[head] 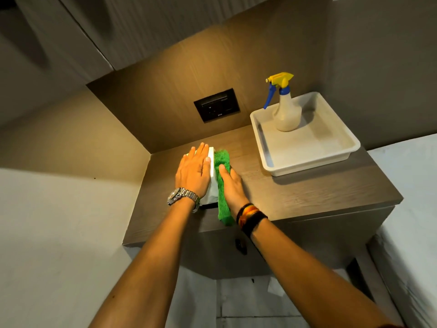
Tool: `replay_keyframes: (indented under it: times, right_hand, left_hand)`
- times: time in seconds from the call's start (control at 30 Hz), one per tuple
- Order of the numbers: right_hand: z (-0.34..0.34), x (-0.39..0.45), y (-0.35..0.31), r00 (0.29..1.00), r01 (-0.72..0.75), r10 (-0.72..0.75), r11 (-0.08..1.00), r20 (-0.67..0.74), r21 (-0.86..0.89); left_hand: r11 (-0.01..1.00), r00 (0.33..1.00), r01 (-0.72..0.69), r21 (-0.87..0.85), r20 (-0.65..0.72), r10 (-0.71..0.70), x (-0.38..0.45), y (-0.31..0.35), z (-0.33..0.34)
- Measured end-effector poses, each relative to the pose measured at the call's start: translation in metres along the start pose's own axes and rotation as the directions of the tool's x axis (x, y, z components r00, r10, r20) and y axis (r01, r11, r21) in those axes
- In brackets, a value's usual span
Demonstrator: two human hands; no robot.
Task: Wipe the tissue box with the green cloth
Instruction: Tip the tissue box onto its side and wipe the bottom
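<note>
A white tissue box [211, 162] stands on the left part of a wooden bedside cabinet [307, 192]. My left hand [194, 171] lies flat on top of the box, fingers spread, and covers most of it. A green cloth [222, 185] hangs against the box's right side and trails down over the cabinet's front edge. My right hand [233, 185] presses the cloth flat against that side. White tissue shows between my two wrists.
A white plastic tray [331, 159] sits at the cabinet's back right with a spray bottle [286, 112] standing in it. A dark wall socket [216, 105] is on the wooden back panel. A bed edge [411, 209] lies to the right. Walls close in on the left.
</note>
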State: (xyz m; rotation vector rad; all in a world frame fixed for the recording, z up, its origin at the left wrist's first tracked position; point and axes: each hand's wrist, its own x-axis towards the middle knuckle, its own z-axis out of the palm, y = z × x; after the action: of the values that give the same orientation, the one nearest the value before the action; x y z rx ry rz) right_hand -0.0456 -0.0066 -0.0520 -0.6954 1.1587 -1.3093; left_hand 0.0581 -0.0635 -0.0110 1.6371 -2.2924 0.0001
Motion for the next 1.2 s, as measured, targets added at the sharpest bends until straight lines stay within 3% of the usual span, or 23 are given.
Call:
replay_keyframes:
  times: [0.13, 0.23, 0.33, 0.47, 0.63, 0.93, 1.2]
  right_hand:
    - [-0.003, -0.009, 0.022, 1.000, -0.015, 0.015, 1.000, -0.003, 0.016]
    - [0.000, 0.021, 0.008, 0.996, -0.066, 0.067, 0.998, -0.066, 0.020]
    - [0.000, 0.044, -0.012, 0.992, -0.119, 0.120, 0.993, -0.041, 0.024]
    - [0.006, 0.026, -0.023, 0.999, -0.034, 0.034, 0.999, -0.019, 0.002]
    - [-0.001, -0.016, 0.013, 1.000, -0.008, 0.008, 0.995, 0.001, 0.103]
    - [-0.005, 0.052, -0.012, 0.985, -0.152, 0.158, 0.985, -0.073, 0.075]
    - [0.007, 0.015, -0.023, 0.999, 0.036, -0.036, 0.990, -0.005, 0.136]
  left_hand:
    - [1.000, 1.000, 0.000, 0.003, -0.008, 0.000, 0.000, 0.000, 0.000]
    - [1.000, 1.000, 0.012, 0.002, 0.004, -0.012, 0.000, 0.000, 0.000]
    - [1.000, 1.000, 0.010, -0.001, -0.007, -0.010, -0.002, 0.003, -0.001]
    - [1.000, 1.000, 0.011, -0.009, -0.016, -0.012, -0.002, 0.002, -0.001]
    - [1.000, 1.000, 0.003, -0.004, -0.006, -0.003, -0.001, 0.003, -0.002]
    - [1.000, 1.000, 0.027, -0.010, 0.000, -0.027, -0.003, 0.008, -0.004]
    - [1.000, 1.000, 0.008, 0.006, -0.002, -0.008, -0.002, 0.004, -0.004]
